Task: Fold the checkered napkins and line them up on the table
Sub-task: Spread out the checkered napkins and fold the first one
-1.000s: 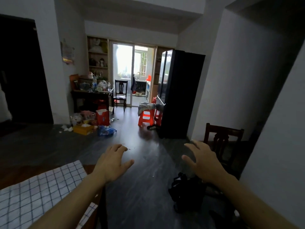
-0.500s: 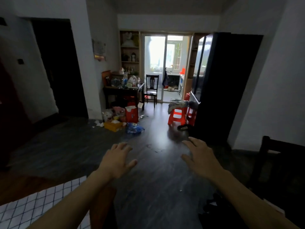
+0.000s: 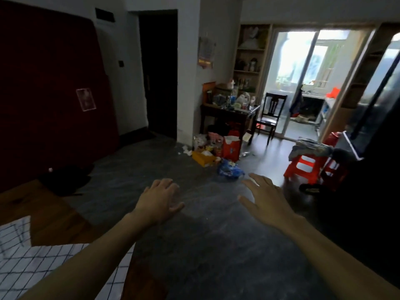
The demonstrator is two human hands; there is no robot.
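Note:
A white checkered napkin lies on the brown wooden table at the lower left, and my left forearm crosses over it. A second checkered piece shows at the left edge. My left hand hovers past the table's edge over the dark floor, fingers relaxed and holding nothing. My right hand is stretched out to the right of it, fingers spread, also holding nothing. Neither hand touches a napkin.
Boxes and bags clutter the floor ahead beside a dark side table. A dark chair stands by the bright doorway. Red plastic stools and a black fridge stand at right. A dark red panel leans at left.
The view has swung to the left, bringing the red panel and more of the table and napkins into sight. Both hands stay outstretched and hold nothing.

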